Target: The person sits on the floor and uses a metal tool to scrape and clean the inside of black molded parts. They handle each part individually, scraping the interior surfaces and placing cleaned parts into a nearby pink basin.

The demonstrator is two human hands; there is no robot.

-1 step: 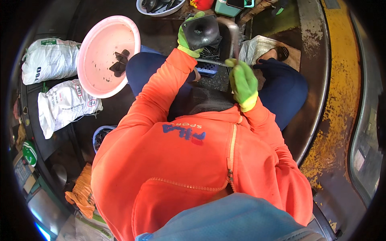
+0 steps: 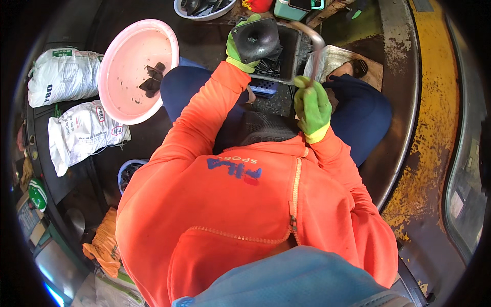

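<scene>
My left hand (image 2: 235,50), in a green glove with a yellow cuff, grips a black square-flanged part (image 2: 255,40) with a round dished middle. Its fingers are partly hidden by the part. Closed round a bent metal rod (image 2: 318,45) is my right hand (image 2: 313,107), gloved likewise. The rod rises from the fist and curves over to the left, its free end apart from the black part. Beneath the part, a grey tray (image 2: 290,57) holds several thin bolt-like metal pieces (image 2: 268,65).
A pink basin (image 2: 118,77) at my left contains dark finned parts (image 2: 152,81). Two white sacks (image 2: 64,79) lie beyond it. At the far side are a white basin (image 2: 205,16) of dark parts and a teal box (image 2: 289,11). A blue basket (image 2: 264,89) sits under the tray.
The metal rod has swung to the right, its curved end moving away from the black part. My right hand has turned slightly; my left hand has stayed almost still.
</scene>
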